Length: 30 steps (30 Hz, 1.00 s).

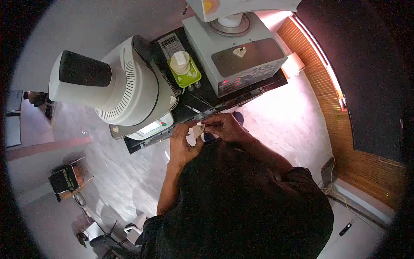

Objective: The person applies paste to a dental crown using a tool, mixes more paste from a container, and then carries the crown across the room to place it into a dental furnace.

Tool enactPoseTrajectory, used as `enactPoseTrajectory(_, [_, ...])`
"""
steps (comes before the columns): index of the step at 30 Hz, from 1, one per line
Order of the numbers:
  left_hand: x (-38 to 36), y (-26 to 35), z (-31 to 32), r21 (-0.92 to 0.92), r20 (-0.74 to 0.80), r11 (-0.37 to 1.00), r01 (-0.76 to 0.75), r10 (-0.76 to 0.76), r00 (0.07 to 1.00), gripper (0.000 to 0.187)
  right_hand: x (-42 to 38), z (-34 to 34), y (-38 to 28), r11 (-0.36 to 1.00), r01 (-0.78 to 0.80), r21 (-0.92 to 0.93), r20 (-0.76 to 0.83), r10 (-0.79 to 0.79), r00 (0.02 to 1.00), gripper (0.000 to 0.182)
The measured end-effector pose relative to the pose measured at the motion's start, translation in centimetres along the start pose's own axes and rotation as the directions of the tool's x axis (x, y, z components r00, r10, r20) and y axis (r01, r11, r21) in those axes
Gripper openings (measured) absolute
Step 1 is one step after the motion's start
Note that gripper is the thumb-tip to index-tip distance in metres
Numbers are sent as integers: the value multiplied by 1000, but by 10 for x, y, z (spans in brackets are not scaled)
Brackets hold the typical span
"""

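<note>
Just beyond the bench's front edge, I hold a small pale triangular piece [198, 130] up between both hands. My left hand [182, 144] is closed on its left side, with thumb and fingers curved round it. At the piece's right edge, my right hand [226, 126] pinches with its fingertips. What lies right under those fingertips is too small to make out. Thin dark tweezers [202, 100] and a slim light-tipped tool [192, 109] lie on the black bench top, a short way past my hands.
A white rounded furnace-like machine [129, 93] with a lit screen [151, 127] stands left. To the right is a grey box unit [252, 71] with red digits; a similar pale piece [239, 52] lies on top. A green tray [191, 79] between them holds round pale discs [180, 63].
</note>
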State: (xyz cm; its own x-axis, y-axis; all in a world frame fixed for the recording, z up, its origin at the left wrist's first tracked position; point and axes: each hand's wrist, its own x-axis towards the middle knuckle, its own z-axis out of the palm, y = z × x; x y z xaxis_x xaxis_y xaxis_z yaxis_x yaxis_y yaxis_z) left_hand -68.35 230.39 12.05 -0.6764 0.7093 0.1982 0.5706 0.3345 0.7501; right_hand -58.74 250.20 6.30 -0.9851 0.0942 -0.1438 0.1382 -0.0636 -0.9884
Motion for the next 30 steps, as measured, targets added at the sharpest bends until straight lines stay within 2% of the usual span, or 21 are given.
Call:
enactPoseTrajectory(9, [-1, -4, -2, 21, -4, 1000, -22, 23, 1000, 53, 4, 6, 7, 997, 76, 28, -13, -76, 997, 25])
enactPoseTrajectory(12, [-2, -4, -3, 30, -4, 999, -41, 41, 999, 54, 1, 6, -8, 995, -51, 85, -23, 53, 998, 24])
enactPoseTrajectory(15, [-3, -6, -2, 25, -19, 999, -48, 49, 999, 55, 2, 5, -7, 998, -17, 62, -12, 18, 1000, 25])
enactPoseTrajectory(18, [-3, -5, -3, 26, -18, 998, -51, 52, 998, 55, 0, 5, -18, 998, -55, -8, -19, 55, 998, 26])
enactPoseTrajectory(21, [-4, -4, -3, 23, -10, 999, -27, 27, 1000, 55, 2, 5, -3, 998, 70, 3, -15, -70, 997, 26])
enactPoseTrajectory(24, [-3, -3, -3, -6, -15, 1000, -15, 15, 1000, 52, 2, 3, -3, 999, 43, -20, 2, -43, 999, 25])
enactPoseTrajectory(30, [-1, 0, -5, -67, -3, 998, -5, 5, 1000, 46, 6, -6, 11, 981, 167, -102, 4, -167, 986, 22])
